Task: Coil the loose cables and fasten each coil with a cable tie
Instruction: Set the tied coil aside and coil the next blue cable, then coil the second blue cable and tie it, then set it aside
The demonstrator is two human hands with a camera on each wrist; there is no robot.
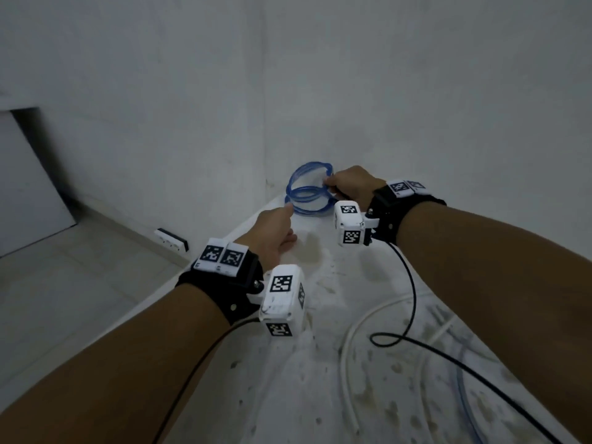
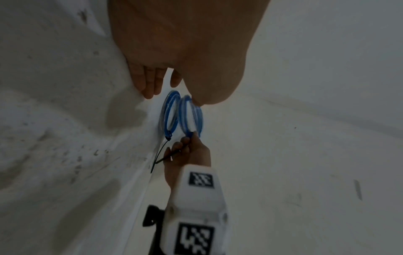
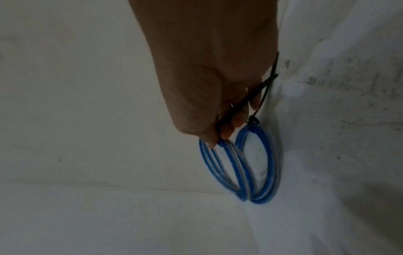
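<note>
Two blue cable coils are at the far corner of the white table (image 1: pixel 320 363). My right hand (image 1: pixel 328 182) (image 3: pixel 218 138) pinches the upright coil (image 1: pixel 307 164) (image 3: pixel 220 165) at its top, and a black cable tie (image 3: pixel 240 103) lies along its fingers. The other coil (image 1: pixel 312 213) (image 3: pixel 263 163) lies on the table beside it with a black tie (image 3: pixel 254 119) (image 2: pixel 161 150) fastened on it, tail sticking out. My left hand (image 1: pixel 290 222) (image 2: pixel 176 93) reaches toward the coils with straight fingers (image 2: pixel 150 86), holding nothing.
A loose white cable (image 1: pixel 349 341) and a pale blue tube (image 1: pixel 464 402) curve over the near right of the table. Black wrist-camera cords (image 1: pixel 413 293) trail there too. Walls close the corner behind the coils. A socket strip (image 1: pixel 171 240) lies on the floor to the left.
</note>
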